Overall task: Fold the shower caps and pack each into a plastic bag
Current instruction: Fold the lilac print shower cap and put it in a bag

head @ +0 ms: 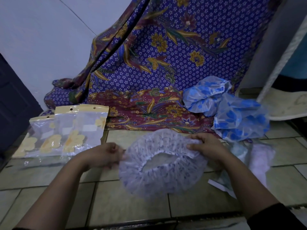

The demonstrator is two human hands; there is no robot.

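Observation:
A pale lilac shower cap (pixel 159 178) with small purple marks lies spread on the tiled floor, its elastic opening facing up. My left hand (pixel 106 155) pinches its left rim. My right hand (pixel 207 146) grips the gathered rim at its upper right. Three clear plastic bags (pixel 66 130) with yellow headers and yellow flower prints lie overlapping at the left. Two blue-flowered shower caps (pixel 232 113) sit piled at the right, behind my right hand.
A purple floral batik cloth (pixel 157 63) hangs and spills over the floor behind the work area. Pale lilac and white plastic items (pixel 260 156) lie under and beside my right forearm. A dark door (pixel 13 105) stands at the left, a mat (pixel 289 103) at the right.

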